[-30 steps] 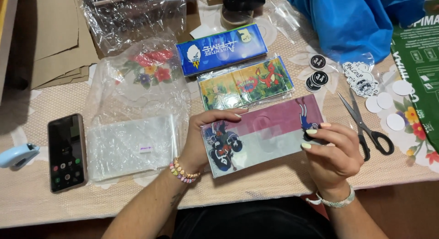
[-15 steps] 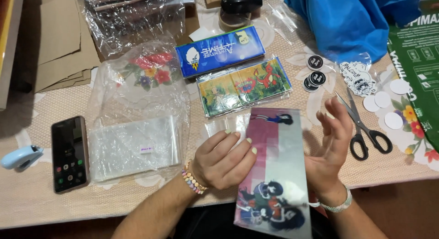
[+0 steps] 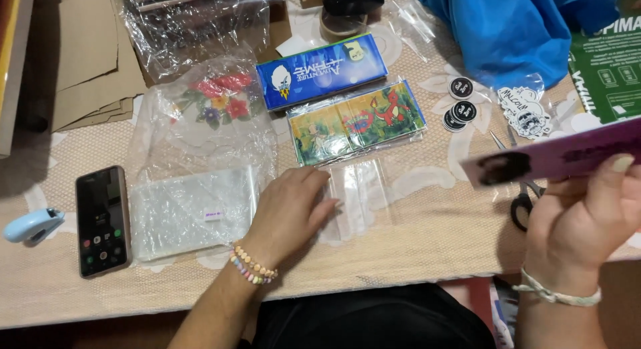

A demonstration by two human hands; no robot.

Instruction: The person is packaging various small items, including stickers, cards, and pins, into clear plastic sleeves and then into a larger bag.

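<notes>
L hand [image 3: 288,212] flat on clear sleeve [image 3: 357,195]; R hand [image 3: 587,219] grips purple card [image 3: 567,156] (blurred)

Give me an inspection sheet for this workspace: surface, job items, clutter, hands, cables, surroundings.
Surface: table under a beige lace-patterned cloth, crowded.
Job's things: printed card lifted off the table, blurred; clear sleeve lying flat.
Clutter: stack of clear bags, phone, blue card pack, green-yellow card pack, round black stickers, scissors partly hidden, pale blue tool, loose plastic wrap.
Grippers: left hand flat on the clear sleeve; right hand gripping the printed card.
Cables: nothing seen.
Surroundings: cardboard sheets, blue plastic bag, green box.
</notes>
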